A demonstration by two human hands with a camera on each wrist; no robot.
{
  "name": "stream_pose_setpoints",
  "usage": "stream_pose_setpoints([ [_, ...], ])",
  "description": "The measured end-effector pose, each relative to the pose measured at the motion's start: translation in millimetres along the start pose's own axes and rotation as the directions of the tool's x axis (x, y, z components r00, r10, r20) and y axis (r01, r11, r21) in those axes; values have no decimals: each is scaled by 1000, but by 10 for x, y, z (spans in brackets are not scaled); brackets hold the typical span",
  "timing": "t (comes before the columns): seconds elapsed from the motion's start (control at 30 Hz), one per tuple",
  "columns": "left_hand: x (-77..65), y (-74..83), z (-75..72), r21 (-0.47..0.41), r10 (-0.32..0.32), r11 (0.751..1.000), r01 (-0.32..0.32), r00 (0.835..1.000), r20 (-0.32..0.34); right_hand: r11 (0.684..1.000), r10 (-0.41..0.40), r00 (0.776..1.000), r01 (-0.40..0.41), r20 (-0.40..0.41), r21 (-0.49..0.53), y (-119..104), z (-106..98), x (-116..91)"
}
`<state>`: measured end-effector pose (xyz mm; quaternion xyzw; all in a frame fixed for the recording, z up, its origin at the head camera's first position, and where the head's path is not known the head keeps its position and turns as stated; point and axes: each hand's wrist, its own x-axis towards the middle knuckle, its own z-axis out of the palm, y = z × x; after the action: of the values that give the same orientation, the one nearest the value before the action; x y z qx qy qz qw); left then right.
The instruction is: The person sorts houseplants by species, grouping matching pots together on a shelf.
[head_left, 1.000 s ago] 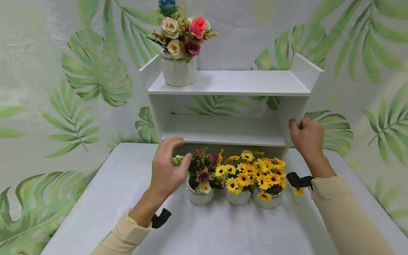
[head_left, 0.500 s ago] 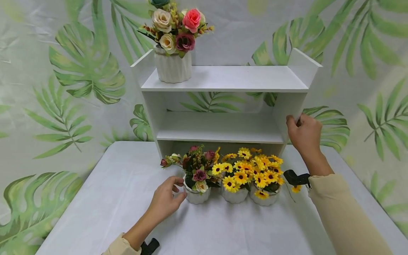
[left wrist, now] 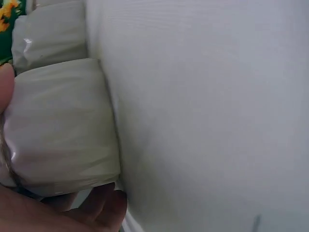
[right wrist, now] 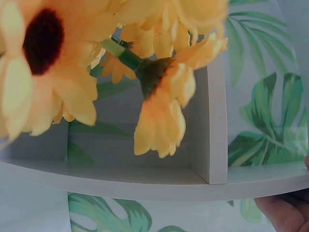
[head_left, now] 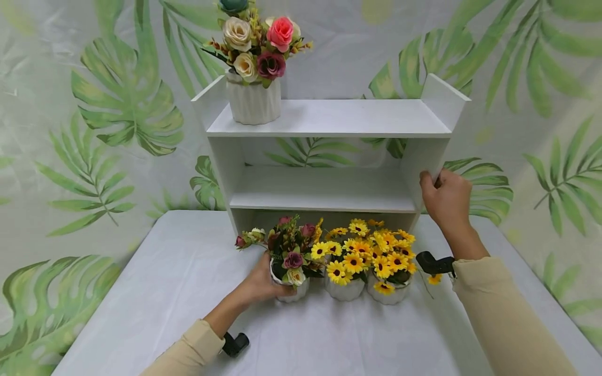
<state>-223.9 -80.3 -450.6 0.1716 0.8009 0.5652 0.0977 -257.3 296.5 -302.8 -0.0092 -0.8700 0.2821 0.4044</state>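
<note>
My left hand (head_left: pixel 260 279) grips a white flowerpot (head_left: pixel 302 290) of mauve and cream artificial roses (head_left: pixel 292 259) from its left side, thumb across the front. In the left wrist view the pot's ridged wall (left wrist: pixel 63 130) lies between thumb and fingers, its base right at the tabletop. My right hand (head_left: pixel 449 201) holds the right side panel of a white shelf unit (head_left: pixel 329 202), fingers curled round its edge. The right wrist view shows those fingers (right wrist: pixel 285 212) at the panel, partly cut off by the frame.
Two white pots of yellow sunflowers (head_left: pixel 345 290) stand just right of the roses, before the shelf's bottom opening. A taller pot of mixed roses (head_left: pixel 254 102) sits on the top shelf's left end. One sunflower (head_left: pixel 435 279) droops near my right wrist strap.
My left hand has come down from above the roses to their pot and taken hold of it. The right hand keeps its hold on the shelf; the head view shifted slightly.
</note>
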Motion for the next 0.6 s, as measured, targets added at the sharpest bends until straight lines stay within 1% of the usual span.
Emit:
stream_pose_setpoints([
  [0.07, 13, -10, 1, -29, 11, 1000, -11, 1000, 22, 1000, -3, 1000, 3, 1, 1, 5, 4, -1],
  [0.1, 14, -13, 3, -43, 5, 999, -4, 1000, 27, 1000, -3, 1000, 3, -2, 1, 7, 6, -1],
  [0.2, -10, -19, 20, -79, -43, 996, 44, 999, 6, 1000, -13, 1000, 13, -12, 2, -4, 9, 3],
  [0.37, -35, -14, 45, -84, -71, 994, 69, 997, -28, 1000, -27, 1000, 27, -15, 14, -14, 16, 4],
  [0.53, -42, -14, 59, -101, -86, 991, 83, 996, -35, 1000, -21, 1000, 21, -16, 18, -7, 25, -1],
  [0.6, -44, -31, 68, -95, -80, 993, 76, 996, -42, 1000, -15, 1000, 15, -15, 20, 1, 25, -8],
])
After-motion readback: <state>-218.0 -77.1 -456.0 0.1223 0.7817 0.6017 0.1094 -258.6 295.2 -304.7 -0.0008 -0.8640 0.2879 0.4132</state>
